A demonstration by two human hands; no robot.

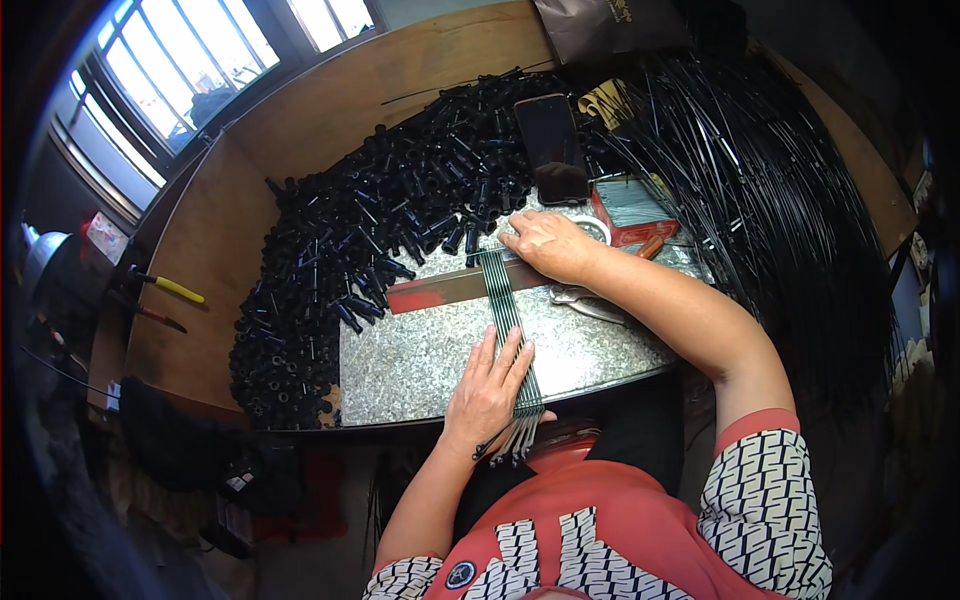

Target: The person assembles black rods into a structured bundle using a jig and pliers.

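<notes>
A flat row of thin dark green cables point(505, 300) runs across a shiny metal sheet point(410, 370). The ends nearest me carry small metal tips that hang past the sheet's front edge. Over this near part lie the fingers of my left hand point(488, 385), with what looks like its thumb showing on the other side, so the row is held between them. By the far ends rests my right hand point(550, 243), its fingers bent and a little apart; its thumb is hidden. Under the cables lies a reddish-brown flat bar point(435, 290).
Black tubular parts point(350, 220) are heaped on the left and back. A dark phone point(553, 150) lies behind my right hand. Near that forearm are metal pliers point(590, 303), a tape roll point(592, 230) and a red box point(640, 215). Long black cables point(760, 160) pile up at right.
</notes>
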